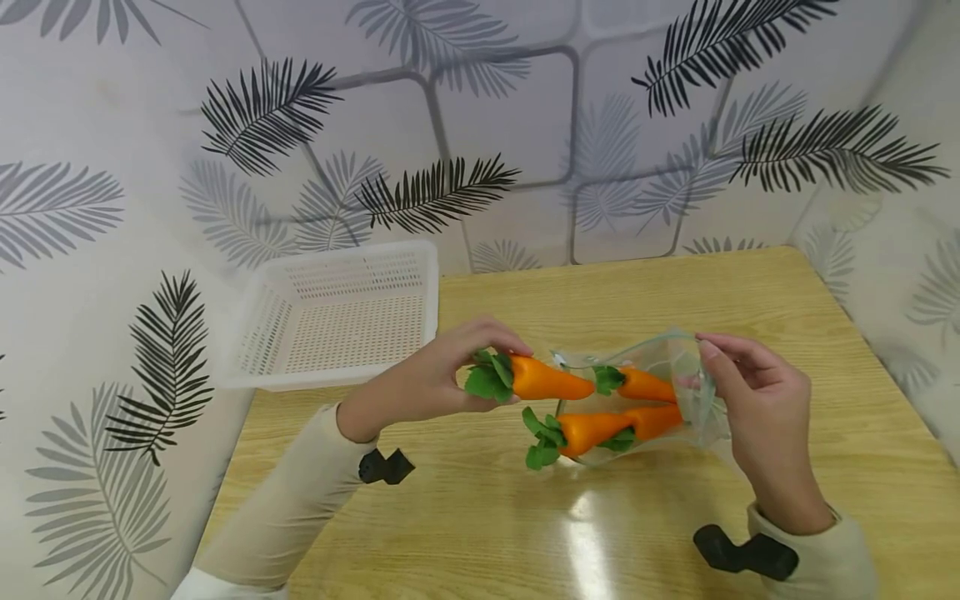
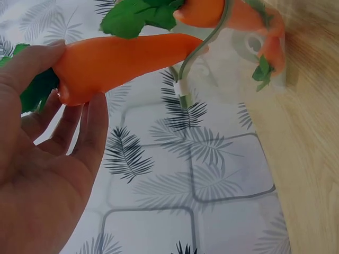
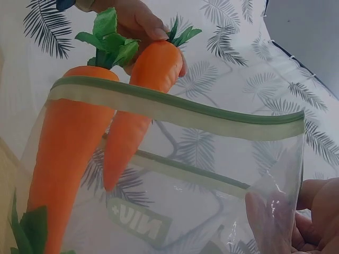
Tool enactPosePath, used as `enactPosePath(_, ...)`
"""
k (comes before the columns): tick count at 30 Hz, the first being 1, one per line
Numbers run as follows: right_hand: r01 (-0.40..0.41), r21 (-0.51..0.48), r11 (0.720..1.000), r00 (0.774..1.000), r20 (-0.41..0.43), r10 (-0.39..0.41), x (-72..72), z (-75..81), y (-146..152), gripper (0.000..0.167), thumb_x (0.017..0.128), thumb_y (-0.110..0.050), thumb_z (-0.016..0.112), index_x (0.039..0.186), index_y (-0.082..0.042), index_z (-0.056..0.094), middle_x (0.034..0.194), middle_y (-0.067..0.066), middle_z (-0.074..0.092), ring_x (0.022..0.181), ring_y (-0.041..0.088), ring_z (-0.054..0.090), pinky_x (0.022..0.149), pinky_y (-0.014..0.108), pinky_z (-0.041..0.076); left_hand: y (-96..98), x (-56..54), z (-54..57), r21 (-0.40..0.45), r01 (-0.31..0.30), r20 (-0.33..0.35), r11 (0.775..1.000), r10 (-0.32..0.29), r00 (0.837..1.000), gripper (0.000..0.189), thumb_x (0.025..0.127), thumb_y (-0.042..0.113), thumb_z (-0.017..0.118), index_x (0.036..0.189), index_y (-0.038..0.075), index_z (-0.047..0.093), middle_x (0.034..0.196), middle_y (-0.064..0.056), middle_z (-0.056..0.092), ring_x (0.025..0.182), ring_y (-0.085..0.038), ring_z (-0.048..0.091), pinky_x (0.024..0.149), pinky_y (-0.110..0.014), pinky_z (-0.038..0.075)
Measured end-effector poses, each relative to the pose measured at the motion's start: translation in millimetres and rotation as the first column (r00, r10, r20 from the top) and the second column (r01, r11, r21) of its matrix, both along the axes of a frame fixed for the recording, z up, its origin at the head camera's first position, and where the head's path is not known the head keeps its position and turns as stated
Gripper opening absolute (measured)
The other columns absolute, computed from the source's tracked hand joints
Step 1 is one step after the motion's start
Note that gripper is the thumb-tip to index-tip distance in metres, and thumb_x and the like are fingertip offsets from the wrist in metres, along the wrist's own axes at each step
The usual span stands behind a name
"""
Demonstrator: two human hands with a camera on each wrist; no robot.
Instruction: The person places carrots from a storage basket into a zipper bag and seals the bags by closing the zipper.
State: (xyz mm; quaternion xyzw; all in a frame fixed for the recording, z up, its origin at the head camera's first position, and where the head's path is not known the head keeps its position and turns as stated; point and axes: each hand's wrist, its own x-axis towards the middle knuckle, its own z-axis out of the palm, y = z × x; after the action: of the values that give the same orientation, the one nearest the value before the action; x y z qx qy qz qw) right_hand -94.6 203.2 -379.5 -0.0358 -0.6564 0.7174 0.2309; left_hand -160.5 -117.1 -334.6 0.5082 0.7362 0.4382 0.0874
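Observation:
In the head view my left hand (image 1: pixel 450 375) holds a toy carrot (image 1: pixel 551 380) by its thick end, its green leaves (image 1: pixel 489 377) beside the palm. The tip points right, into the mouth of a clear zip bag (image 3: pixel 212 159). Thumb and fingers pinch the carrot in the left wrist view. My right hand (image 1: pixel 768 408) grips the bag's far side. Inside lie an upper carrot (image 1: pixel 647 385) and two lower ones; the nearer lower carrot (image 1: pixel 592 433) has its leaves sticking out of the mouth. Through the film, the right wrist view shows the held carrot's tip (image 3: pixel 119 164) below the green zip strip (image 3: pixel 201 108).
A white perforated plastic basket (image 1: pixel 337 377) stands at the back left of the wooden table (image 1: pixel 465 517). Leaf-patterned sheeting (image 1: pixel 510 125) rises behind the table's back edge and spreads along both sides.

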Motion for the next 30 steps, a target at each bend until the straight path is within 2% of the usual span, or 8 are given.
enactPosePath(3, 0.013, 0.017, 1.000, 1.000, 0.003, -0.014, 0.2, -0.1, 0, 0.021, 0.084, -0.005, 0.068, 0.098, 0.010, 0.066, 0.086, 0.009, 0.067, 0.063, 0.014, 0.057, 0.054, 0.016, 0.047, 6.0, -1.8, -3.4, -0.011, 0.013, -0.019, 1.000, -0.014, 1.000, 0.053, 0.077, -0.003, 0.072, 0.125, 0.006, 0.053, 0.122, -0.002, 0.050, 0.108, -0.015, 0.046, 0.086, -0.027, 0.047)
enactPosePath(7, 0.001, -0.006, 1.000, 1.000, -0.015, -0.001, -0.2, -0.4, -1, 0.021, 0.084, -0.004, 0.067, 0.098, 0.012, 0.065, 0.086, 0.010, 0.067, 0.063, 0.014, 0.057, 0.054, 0.016, 0.047, 13.5, -4.9, -9.2, -0.025, 0.021, -0.026, 0.999, -0.021, 0.999, 0.052, 0.077, -0.002, 0.072, 0.125, 0.008, 0.053, 0.123, -0.001, 0.050, 0.109, -0.014, 0.046, 0.088, -0.027, 0.046)
enactPosePath(11, -0.012, -0.023, 1.000, 0.999, -0.033, 0.012, -0.2, -1.0, -1, 0.021, 0.084, -0.002, 0.066, 0.098, 0.013, 0.064, 0.086, 0.010, 0.067, 0.063, 0.013, 0.057, 0.054, 0.016, 0.047, 18.2, -5.6, -13.3, -0.047, 0.016, 0.002, 0.999, -0.016, 1.000, 0.051, 0.080, -0.001, 0.070, 0.126, 0.010, 0.053, 0.123, 0.000, 0.049, 0.109, -0.012, 0.047, 0.085, -0.026, 0.047)
enactPosePath(15, -0.001, 0.000, 1.000, 1.000, -0.029, 0.001, 0.5, -1.1, 0, 0.021, 0.085, -0.003, 0.066, 0.098, 0.012, 0.065, 0.085, 0.010, 0.066, 0.062, 0.013, 0.054, 0.053, 0.016, 0.046, 23.1, -5.9, -15.2, -0.058, 0.013, 0.023, 0.998, -0.012, 1.000, 0.050, 0.081, 0.001, 0.069, 0.127, 0.012, 0.052, 0.123, 0.001, 0.048, 0.109, -0.012, 0.047, 0.085, -0.026, 0.048)
enactPosePath(17, -0.001, 0.000, 1.000, 1.000, -0.028, 0.001, 0.6, -1.0, 0, 0.021, 0.084, -0.004, 0.066, 0.098, 0.012, 0.065, 0.084, 0.010, 0.066, 0.062, 0.014, 0.054, 0.053, 0.016, 0.045, 25.2, -6.0, -15.5, -0.062, 0.012, 0.028, 0.998, -0.010, 1.000, 0.049, 0.083, 0.006, 0.070, 0.127, 0.014, 0.052, 0.123, 0.002, 0.048, 0.108, -0.013, 0.046, 0.085, -0.026, 0.048)
enactPosePath(22, -0.001, 0.005, 1.000, 1.000, -0.029, 0.001, 0.6, -0.3, -1, 0.021, 0.084, -0.003, 0.067, 0.098, 0.012, 0.065, 0.081, 0.009, 0.066, 0.061, 0.013, 0.055, 0.052, 0.016, 0.045, 25.4, -6.1, -15.0, -0.057, -0.015, 0.028, 0.998, 0.016, 0.999, 0.046, 0.087, 0.023, 0.067, 0.129, 0.018, 0.050, 0.124, 0.004, 0.046, 0.106, -0.013, 0.044, 0.086, -0.026, 0.047)
enactPosePath(30, 0.007, 0.004, 1.000, 1.000, -0.021, -0.007, 1.2, 1.2, -2, 0.021, 0.084, -0.004, 0.068, 0.098, 0.012, 0.066, 0.084, 0.010, 0.067, 0.062, 0.013, 0.056, 0.053, 0.016, 0.045, 17.9, -10.1, -20.0, -0.011, -0.099, 0.010, 0.995, 0.099, 0.995, 0.037, 0.092, 0.020, 0.059, 0.127, 0.014, 0.050, 0.123, 0.003, 0.049, 0.105, -0.012, 0.046, 0.084, -0.027, 0.048)
